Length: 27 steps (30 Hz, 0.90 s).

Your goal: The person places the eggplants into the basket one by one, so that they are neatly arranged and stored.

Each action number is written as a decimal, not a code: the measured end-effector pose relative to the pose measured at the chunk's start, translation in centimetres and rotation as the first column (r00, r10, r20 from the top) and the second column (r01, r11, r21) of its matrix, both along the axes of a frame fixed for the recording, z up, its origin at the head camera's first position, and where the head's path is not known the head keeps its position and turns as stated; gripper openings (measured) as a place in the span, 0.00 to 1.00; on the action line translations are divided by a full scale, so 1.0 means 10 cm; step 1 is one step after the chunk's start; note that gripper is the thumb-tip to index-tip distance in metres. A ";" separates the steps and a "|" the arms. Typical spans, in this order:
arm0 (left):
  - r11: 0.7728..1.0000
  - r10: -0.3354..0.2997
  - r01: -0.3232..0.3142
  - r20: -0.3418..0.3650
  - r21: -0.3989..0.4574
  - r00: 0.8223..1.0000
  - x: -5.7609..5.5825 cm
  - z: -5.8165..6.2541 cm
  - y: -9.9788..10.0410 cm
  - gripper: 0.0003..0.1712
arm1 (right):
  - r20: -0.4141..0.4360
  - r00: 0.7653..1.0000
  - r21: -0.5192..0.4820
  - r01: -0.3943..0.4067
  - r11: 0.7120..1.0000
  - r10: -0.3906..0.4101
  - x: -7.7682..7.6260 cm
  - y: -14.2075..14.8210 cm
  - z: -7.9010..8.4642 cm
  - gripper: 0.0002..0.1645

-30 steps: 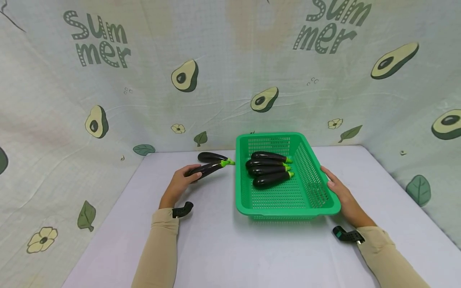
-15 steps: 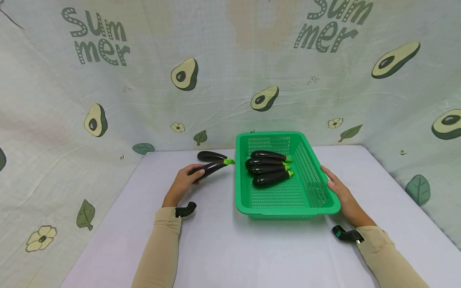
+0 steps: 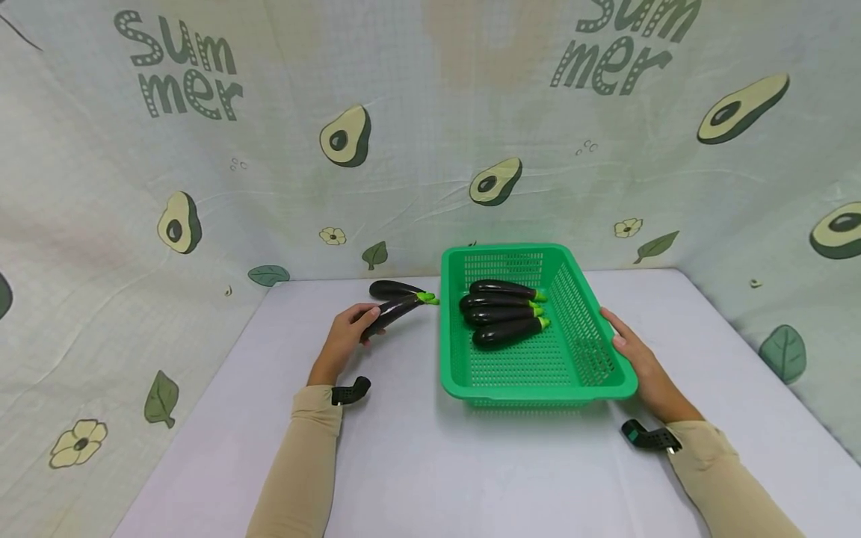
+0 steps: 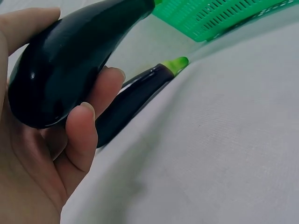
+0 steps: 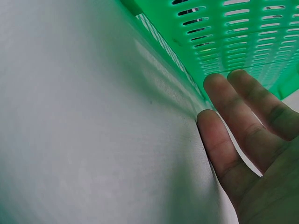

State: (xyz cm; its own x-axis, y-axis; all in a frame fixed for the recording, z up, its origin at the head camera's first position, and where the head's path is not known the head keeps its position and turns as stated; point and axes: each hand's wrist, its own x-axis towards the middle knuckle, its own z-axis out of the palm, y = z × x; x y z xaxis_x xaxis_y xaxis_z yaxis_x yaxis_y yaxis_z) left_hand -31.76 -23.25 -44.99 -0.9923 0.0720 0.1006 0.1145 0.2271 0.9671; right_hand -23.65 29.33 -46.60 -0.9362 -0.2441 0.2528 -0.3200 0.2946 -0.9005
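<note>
My left hand (image 3: 346,332) grips a glossy dark eggplant (image 3: 393,314) by its rounded end, its green stem pointing right toward the basket. In the left wrist view the held eggplant (image 4: 70,60) is above the cloth, the thumb on one side and curled fingers on the other. Another eggplant (image 3: 393,290) lies just behind it on the table. A green plastic basket (image 3: 538,394) stands right of centre, with several eggplants (image 3: 504,333) side by side inside. My right hand (image 3: 642,366) rests at the basket's right side; in the right wrist view, its extended fingers (image 5: 243,126) touch the slotted wall.
A white cloth covers the table (image 3: 430,471). Behind and at both sides hangs a pale curtain (image 3: 417,97) printed with avocados and leaves. The basket's left rim is close to the stem ends of the two eggplants outside it.
My left hand has moved slightly right and up with the eggplant, whose stem end has risen a little. The right hand and the basket have stayed in place.
</note>
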 end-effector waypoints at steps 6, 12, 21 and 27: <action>1.000 -0.015 0.015 -0.009 -0.005 1.000 -0.01 0.00 0.02 0.28 | -0.022 1.000 -0.002 -0.002 1.000 0.002 -0.01 0.00 0.00 0.32; 0.998 -0.054 0.054 -0.012 0.013 0.998 -0.03 -0.01 0.03 0.28 | -0.028 1.000 -0.005 0.000 1.000 0.000 0.00 0.00 -0.01 0.32; 0.990 -0.098 0.100 -0.026 0.098 0.995 -0.04 0.03 0.07 0.26 | -0.040 0.999 -0.007 0.008 1.000 -0.008 0.01 -0.01 -0.01 0.32; 0.983 -0.102 0.103 -0.013 0.149 0.995 -0.04 0.04 0.05 0.27 | -0.030 1.000 -0.008 0.000 1.000 0.000 0.01 -0.02 0.00 0.32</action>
State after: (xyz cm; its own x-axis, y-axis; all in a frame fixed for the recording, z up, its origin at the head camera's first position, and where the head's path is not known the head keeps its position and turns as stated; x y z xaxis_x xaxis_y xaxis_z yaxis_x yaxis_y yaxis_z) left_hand -32.11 -22.78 -44.59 -0.9799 0.1570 0.1229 0.1347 0.0669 0.9886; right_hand -23.54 29.16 -46.58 -0.9282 -0.2420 0.2826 -0.3468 0.2874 -0.8928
